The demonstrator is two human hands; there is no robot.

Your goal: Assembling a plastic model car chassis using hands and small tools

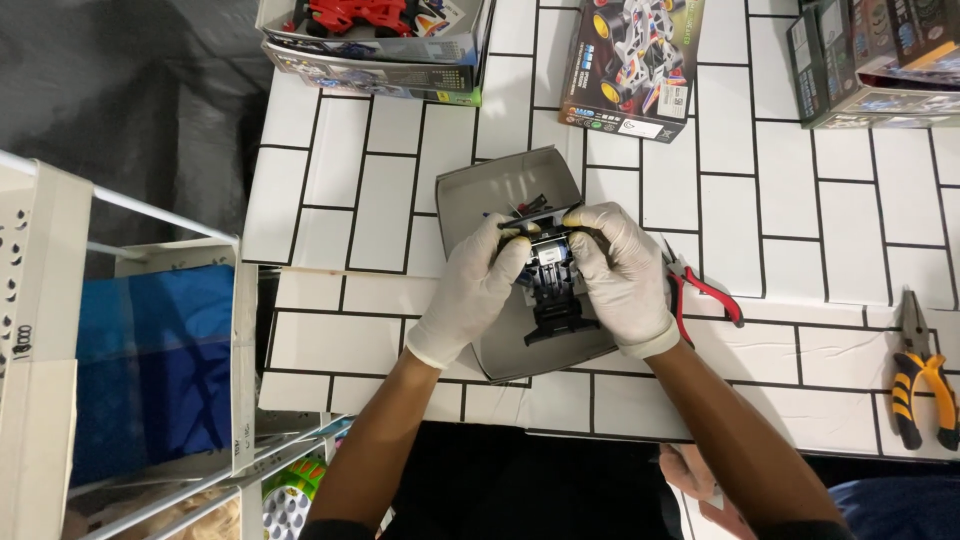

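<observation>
Two gloved hands, left hand (pixel 470 290) and right hand (pixel 620 275), clench a small black toy chassis (pixel 555 285) at frame centre, above an open grey box (pixel 480 190) on the tiled surface (pixel 760 200). Pressing parts squarely, chassis kept over the box, would likely catch drops.

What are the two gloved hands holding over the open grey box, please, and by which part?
Both hands, left hand and right hand, hold a small black toy car chassis by its upper end, one on each side; its lower end hangs free over the grey box.

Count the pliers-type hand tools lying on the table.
2: red-handled pliers beside the right hand, partly hidden; yellow-and-black pliers near the table's right edge.
</observation>
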